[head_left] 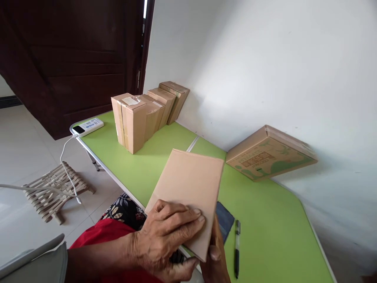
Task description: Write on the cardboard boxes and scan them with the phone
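A plain brown cardboard box is tilted above the near part of the green table. My left hand lies across its near edge, fingers stretched flat on the upper face and thumb below the edge. Along the box's right side, my right hand grips it from beneath, with the thumb showing and the other fingers mostly hidden. A dark flat phone-like object is partly covered by the box. To its right lies a black pen with a clear barrel.
Several taped cardboard boxes stand in a row at the back left. A printed coconut carton leans against the white wall. A white power bank with a cable sits at the left corner. A woven stool stands on the floor.
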The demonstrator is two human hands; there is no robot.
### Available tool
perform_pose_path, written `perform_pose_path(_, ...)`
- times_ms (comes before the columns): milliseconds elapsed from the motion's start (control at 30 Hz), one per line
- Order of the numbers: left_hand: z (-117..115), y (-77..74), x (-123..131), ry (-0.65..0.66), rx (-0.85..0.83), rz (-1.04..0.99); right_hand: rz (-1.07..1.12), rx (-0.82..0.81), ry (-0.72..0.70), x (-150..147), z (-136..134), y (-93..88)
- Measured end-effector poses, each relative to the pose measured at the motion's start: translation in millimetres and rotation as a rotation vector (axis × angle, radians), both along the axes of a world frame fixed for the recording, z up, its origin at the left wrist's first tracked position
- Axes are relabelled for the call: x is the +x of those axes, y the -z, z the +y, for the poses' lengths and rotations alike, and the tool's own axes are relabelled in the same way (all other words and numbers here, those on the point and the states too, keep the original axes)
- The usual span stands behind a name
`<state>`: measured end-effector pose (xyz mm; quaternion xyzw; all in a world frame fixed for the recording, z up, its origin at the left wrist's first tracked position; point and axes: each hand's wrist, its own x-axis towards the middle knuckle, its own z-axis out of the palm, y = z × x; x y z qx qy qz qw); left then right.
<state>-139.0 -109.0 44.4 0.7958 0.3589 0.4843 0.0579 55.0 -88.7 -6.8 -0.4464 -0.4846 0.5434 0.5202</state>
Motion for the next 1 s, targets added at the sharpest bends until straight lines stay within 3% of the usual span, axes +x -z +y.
perform_pose_path(133, 10.0, -7.5, -5.2, 0.018, -0.044, 0.018, 0.097, -0.097, -0.007, -12.2, -0.5, 13.5)
perform_pose_path(267, 26.4, -27.2, -20.5, 0.083, -0.300, 0.069, 0.192, -0.263, 0.036, -24.0, 2.3, 14.6)
perform_pose_path(367, 38.6, -48.9, -37.4, 0.206, -0.532, 0.033, 0.168, -0.201, 0.107, -24.4, 4.5, 3.8)
perform_pose_path(533, 59.6, -74.8, -68.8, 0.337, -0.699, -0.175, 0.177, -0.051, 0.139, -22.3, 4.7, -28.0)
perform_pose_path(633, 69.4, -70.6, -82.2, 0.411, -0.816, -0.319, 0.172, -0.017, 0.153, -23.1, 5.0, -44.6)
perform_pose_path(733, 72.5, -54.1, -85.2, 0.417, -0.871, -0.503, 0.128, -0.012, 0.154, -23.2, 6.8, -52.4)
perform_pose_path(867, 70.5, -33.5, -80.6, 0.405, -0.912, -0.604, 0.095, -0.009, 0.164, -22.7, 11.3, -47.9)
perform_pose_path(1000, 65.6, -35.1, -78.5, 0.416, -0.882, -0.563, 0.061, -0.034, 0.235, -21.3, 15.0, -38.8)
